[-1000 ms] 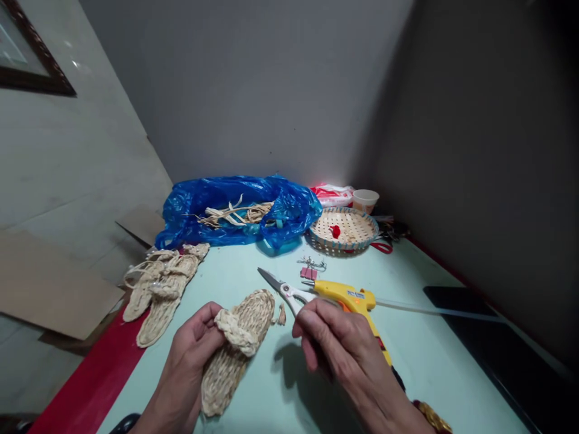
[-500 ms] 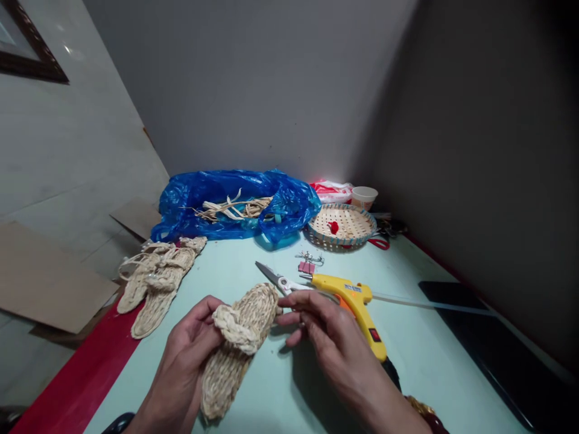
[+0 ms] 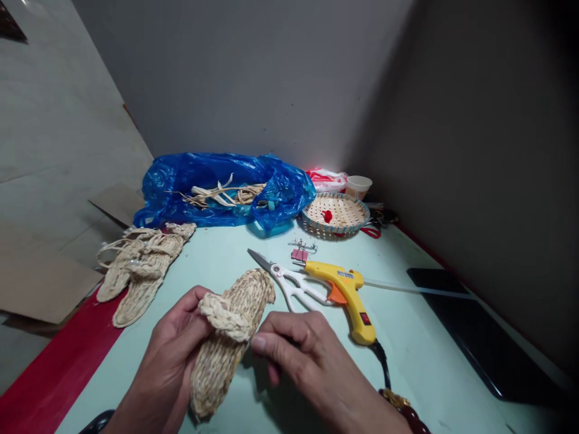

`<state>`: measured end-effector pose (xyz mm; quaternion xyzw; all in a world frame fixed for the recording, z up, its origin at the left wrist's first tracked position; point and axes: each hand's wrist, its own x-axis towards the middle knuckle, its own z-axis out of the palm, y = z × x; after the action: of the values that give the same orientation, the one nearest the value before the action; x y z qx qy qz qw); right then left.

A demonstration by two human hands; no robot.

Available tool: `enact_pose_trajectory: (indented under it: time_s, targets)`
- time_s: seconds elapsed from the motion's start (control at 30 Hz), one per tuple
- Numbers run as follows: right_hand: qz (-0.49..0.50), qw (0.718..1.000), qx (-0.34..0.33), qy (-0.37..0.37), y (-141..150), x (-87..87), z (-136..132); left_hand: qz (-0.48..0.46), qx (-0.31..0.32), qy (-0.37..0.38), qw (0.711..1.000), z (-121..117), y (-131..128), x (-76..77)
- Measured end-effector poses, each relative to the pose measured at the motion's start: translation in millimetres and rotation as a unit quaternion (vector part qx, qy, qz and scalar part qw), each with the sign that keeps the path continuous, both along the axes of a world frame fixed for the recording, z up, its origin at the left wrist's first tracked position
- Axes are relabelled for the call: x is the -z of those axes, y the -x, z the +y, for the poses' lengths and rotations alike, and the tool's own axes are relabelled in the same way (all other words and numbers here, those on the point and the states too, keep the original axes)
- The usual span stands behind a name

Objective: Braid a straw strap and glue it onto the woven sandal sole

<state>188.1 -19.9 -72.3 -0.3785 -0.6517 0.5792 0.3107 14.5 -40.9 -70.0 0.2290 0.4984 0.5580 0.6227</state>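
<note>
A small sandal (image 3: 219, 367) of braided straw, with a thick pale braided strap (image 3: 225, 318) across it, is tilted above the table. My left hand (image 3: 174, 346) grips it from the left side, thumb against the strap's end. At its right edge is my right hand (image 3: 301, 355), fingers curled and thumb pressed to the index finger by the strap's other end. What that pinch holds, if anything, is too small to make out. White-handled scissors (image 3: 289, 282) lie partly open beyond the sandal. Right of them rests a yellow glue gun (image 3: 350, 292) with an orange trigger.
Several finished-looking straw sandals (image 3: 151, 265) lie at the left table edge. A blue plastic bag (image 3: 181, 181) with straw strands stands at the back, beside a woven basket (image 3: 350, 214) and a cup (image 3: 359, 185). A pink binder clip (image 3: 299, 254) and a dark flat panel (image 3: 479, 337) lie rightward.
My right hand has moved from the sandal's far end down its right edge to the strap, its fingers curling in. My left hand keeps its hold. The camera view has shifted slightly.
</note>
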Motion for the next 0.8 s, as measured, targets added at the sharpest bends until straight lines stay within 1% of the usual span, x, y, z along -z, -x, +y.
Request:
enact_pose_trajectory:
  time_s: [0.07,0.13,0.17,0.23,0.3,0.37,0.4,0.43,0.47,0.5,0.53,0.57,0.6,0.63,0.7,0.77,0.8]
  targets:
    - [0.004,0.999,0.051,0.003,-3,-2.0,2,0.013,-0.013,-0.001,1.0,1,0,1.0]
    - [0.037,0.994,0.093,0.033,-4,-2.7,5,0.021,-0.019,-0.006,1.0,1,1,3.0]
    - [0.056,0.992,0.103,0.051,-4,-2.2,6,0.026,-0.016,-0.011,0.999,0,1,4.3]
    - [0.079,0.989,0.097,0.081,-2,0.1,7,0.037,-0.002,-0.025,0.999,-1,1,7.0]
    - [0.081,0.99,0.06,0.096,0,2.7,7,0.063,0.007,-0.037,0.997,-3,2,9.1]
    - [0.079,0.992,0.03,0.097,1,3.8,5,0.112,0.0,-0.048,0.992,-4,3,10.0]
    - [0.074,0.993,0.039,0.084,0,3.5,5,0.14,-0.004,-0.052,0.989,-5,3,10.0]
    - [0.061,0.994,0.068,0.056,-2,2.7,4,0.167,-0.005,-0.055,0.984,-6,3,9.6]
    - [0.042,0.993,0.109,0.012,-4,1.4,3,0.193,-0.002,-0.057,0.98,-6,4,9.2]
    - [0.014,0.986,0.156,-0.051,-6,-0.3,1,0.214,0.005,-0.058,0.975,-6,3,8.7]
    - [-0.015,0.972,0.197,-0.126,-8,-2.1,0,0.233,0.012,-0.059,0.971,-7,3,8.1]
    - [-0.039,0.953,0.221,-0.205,-9,-3.7,-2,0.251,0.019,-0.06,0.966,-7,2,7.7]
    - [-0.055,0.934,0.218,-0.279,-9,-5.1,-4,0.266,0.029,-0.065,0.961,-8,1,7.2]
    - [-0.07,0.916,0.194,-0.343,-9,-6.0,-5,0.277,0.034,-0.07,0.958,-9,-1,6.7]
    - [-0.111,0.884,0.122,-0.438,-6,-6.1,-8,0.294,0.029,-0.079,0.952,-10,-6,5.1]
    - [-0.16,0.861,0.069,-0.477,-4,-5.2,-9,0.313,0.011,-0.085,0.946,-12,-12,2.2]
    - [-0.175,0.857,0.062,-0.481,-3,-5.0,-9,0.323,0.002,-0.084,0.943,-12,-15,0.4]
